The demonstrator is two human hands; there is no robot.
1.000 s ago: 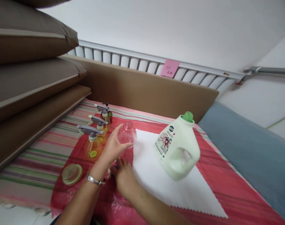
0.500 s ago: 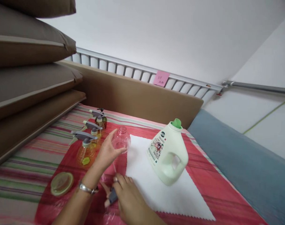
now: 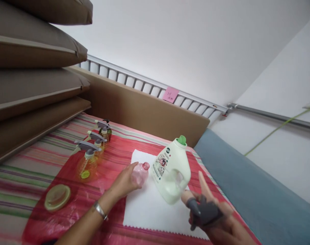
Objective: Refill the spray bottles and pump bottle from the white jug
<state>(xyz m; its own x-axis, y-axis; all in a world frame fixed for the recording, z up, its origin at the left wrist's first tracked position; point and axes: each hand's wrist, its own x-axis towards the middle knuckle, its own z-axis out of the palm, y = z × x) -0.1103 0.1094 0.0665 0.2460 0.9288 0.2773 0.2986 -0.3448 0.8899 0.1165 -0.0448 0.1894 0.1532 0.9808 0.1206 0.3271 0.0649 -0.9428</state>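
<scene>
My left hand [image 3: 126, 181] is closed around a small clear pink bottle [image 3: 140, 176], tilted to the right over the white sheet [image 3: 144, 216]. The bottle's threaded neck is uncapped. My right hand [image 3: 227, 221] grips a dark grey trigger spray head [image 3: 205, 211] at the lower right, with the index finger stretched out past it. Between the hands stands a large pale green jug [image 3: 173, 172] with a label, a handle and a green piece in its mouth [image 3: 182, 140]. The jug appears upright on the sheet.
Several spray bottles with grey triggers, such as the amber one [image 3: 87, 166], stand in a row at left. A round yellowish lid [image 3: 57, 197] lies near them on the red covering [image 3: 99, 217]. Stacked brown cushions [image 3: 35, 81] rise at left, a brown board [image 3: 137, 107] behind.
My left hand has moved right with the pink bottle, which now leans over the sheet. My right hand has swung to the right past the jug with the spray head, away from the bottle.
</scene>
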